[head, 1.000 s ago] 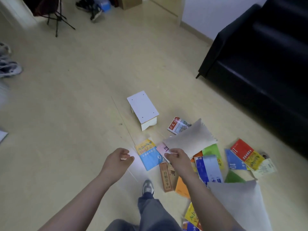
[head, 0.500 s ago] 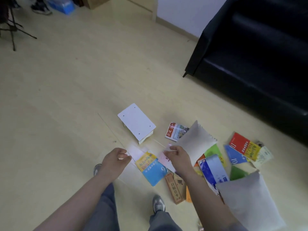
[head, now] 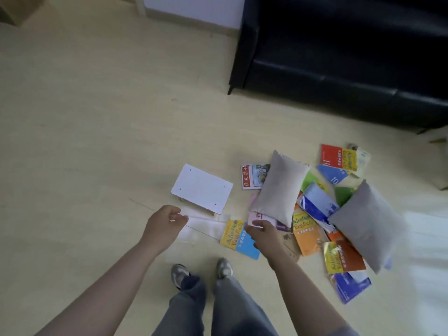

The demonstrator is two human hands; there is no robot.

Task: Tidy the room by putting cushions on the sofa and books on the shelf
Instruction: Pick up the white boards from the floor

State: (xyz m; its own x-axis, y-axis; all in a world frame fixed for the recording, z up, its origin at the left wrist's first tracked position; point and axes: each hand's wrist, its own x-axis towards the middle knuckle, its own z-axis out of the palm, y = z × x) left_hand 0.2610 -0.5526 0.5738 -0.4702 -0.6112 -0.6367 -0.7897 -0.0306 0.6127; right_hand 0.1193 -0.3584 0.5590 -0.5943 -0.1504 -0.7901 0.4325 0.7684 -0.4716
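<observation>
Two grey cushions lie on the floor on a scatter of several books: one (head: 280,187) nearer me, the other (head: 368,225) further right. The black sofa (head: 339,57) stands beyond them at the top right. A small white shelf (head: 202,189) sits on the floor left of the books. My right hand (head: 264,235) pinches the edge of a pink book (head: 260,217) that sticks out from under the nearer cushion's corner, above a yellow and blue book (head: 238,238). My left hand (head: 166,225) hovers loosely curled in front of the shelf and holds nothing.
More books spread to the right: an orange one (head: 306,235), a red one (head: 334,156), a blue one (head: 351,286). My shoes (head: 179,272) stand just behind the hands. Bare wooden floor stretches left and towards the wall.
The view has swung right towards the sofa and my feet have stepped closer. My right hand has stayed at the pink book by the cushion's corner. My left hand has kept its loose curl.
</observation>
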